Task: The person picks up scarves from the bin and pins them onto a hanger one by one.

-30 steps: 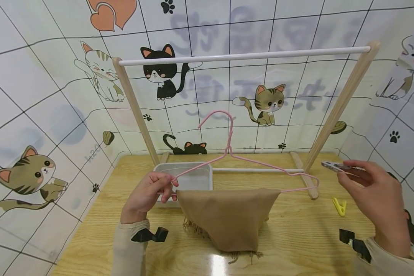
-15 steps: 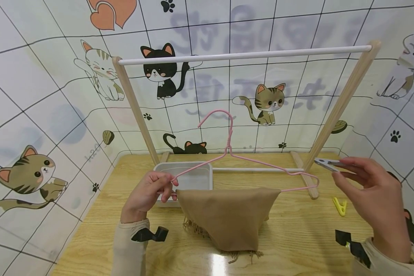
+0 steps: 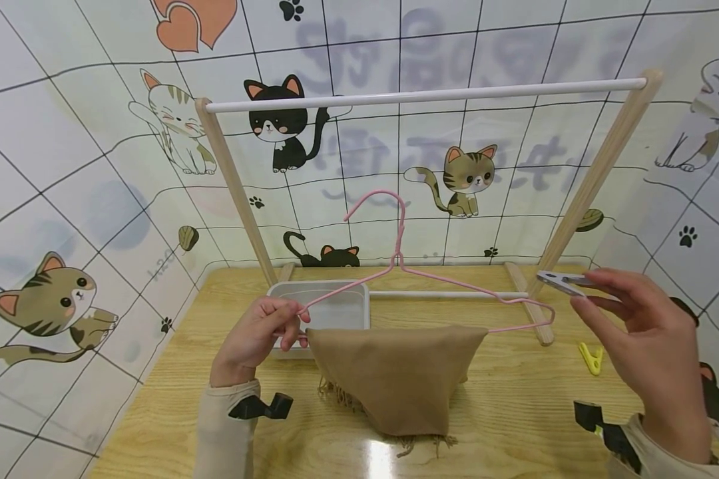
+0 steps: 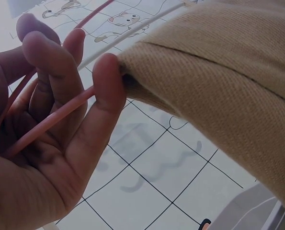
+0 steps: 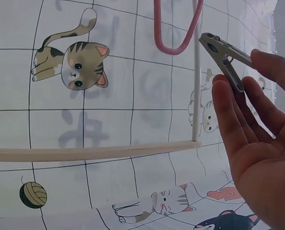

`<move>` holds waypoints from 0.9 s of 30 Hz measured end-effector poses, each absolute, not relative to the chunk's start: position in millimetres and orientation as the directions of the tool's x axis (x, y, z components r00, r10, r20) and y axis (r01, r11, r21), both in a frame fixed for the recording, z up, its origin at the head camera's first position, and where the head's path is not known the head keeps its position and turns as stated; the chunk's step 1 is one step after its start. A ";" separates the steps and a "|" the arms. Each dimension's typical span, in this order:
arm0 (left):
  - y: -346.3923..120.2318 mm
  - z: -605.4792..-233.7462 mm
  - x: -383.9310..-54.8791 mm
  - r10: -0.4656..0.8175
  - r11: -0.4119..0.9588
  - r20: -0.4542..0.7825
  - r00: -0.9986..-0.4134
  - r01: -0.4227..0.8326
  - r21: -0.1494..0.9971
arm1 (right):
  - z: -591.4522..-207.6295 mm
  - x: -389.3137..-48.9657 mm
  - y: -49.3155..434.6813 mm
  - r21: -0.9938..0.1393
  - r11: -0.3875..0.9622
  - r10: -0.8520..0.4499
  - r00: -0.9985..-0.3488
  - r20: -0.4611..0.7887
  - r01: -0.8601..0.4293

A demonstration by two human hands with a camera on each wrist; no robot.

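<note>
While left hand (image 3: pixel 253 338) grips pink wire hanger (image 3: pixel 399 245) at nine o'clock and right hand (image 3: pixel 650 342) pinches gray clothespin (image 3: pixel 554 279) near its three o'clock end, unclipped brown fringed scarf (image 3: pixel 395 372) at six o'clock could slide off if the hanger tilts.

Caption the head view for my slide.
Pink hanger draped with brown cloth in a person's left grip, gray clothespin pinched in the right grip.

The cloth (image 3: pixel 398 379) is dull with fine ribs. The clip (image 5: pixel 232 74) looks like shiny metal. The hanger (image 3: pixel 399 249) is smooth. The wood table (image 3: pixel 515 419) shines; the 2 rack posts (image 3: pixel 599 173) are dull wood.
</note>
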State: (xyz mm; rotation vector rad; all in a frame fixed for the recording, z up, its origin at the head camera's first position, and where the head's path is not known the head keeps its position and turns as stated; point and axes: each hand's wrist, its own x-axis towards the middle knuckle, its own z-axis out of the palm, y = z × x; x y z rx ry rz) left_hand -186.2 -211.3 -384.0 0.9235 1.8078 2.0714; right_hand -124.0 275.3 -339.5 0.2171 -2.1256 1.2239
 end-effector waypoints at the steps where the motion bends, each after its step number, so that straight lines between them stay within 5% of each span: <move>1: -211.2 -383.8 -186.1 0.561 -0.204 0.297 -0.772 0.219 0.954 | -338.5 -123.1 273.8 -0.712 0.544 0.181 -0.766 0.617 -0.445; 9: -210.9 -383.4 -186.4 0.562 -0.208 0.302 -0.770 0.222 0.953 | -333.5 -116.7 262.4 -0.746 0.481 0.181 -0.781 0.598 -0.460; 18: -210.4 -382.9 -185.3 0.562 -0.203 0.297 -0.772 0.219 0.954 | -335.9 -115.4 254.0 -0.801 0.065 0.123 -0.792 0.599 -0.595; 27: -210.2 -383.0 -185.5 0.560 -0.198 0.297 -0.773 0.223 0.955 | -336.6 -115.6 241.7 -0.790 0.036 0.051 -0.788 0.613 -0.612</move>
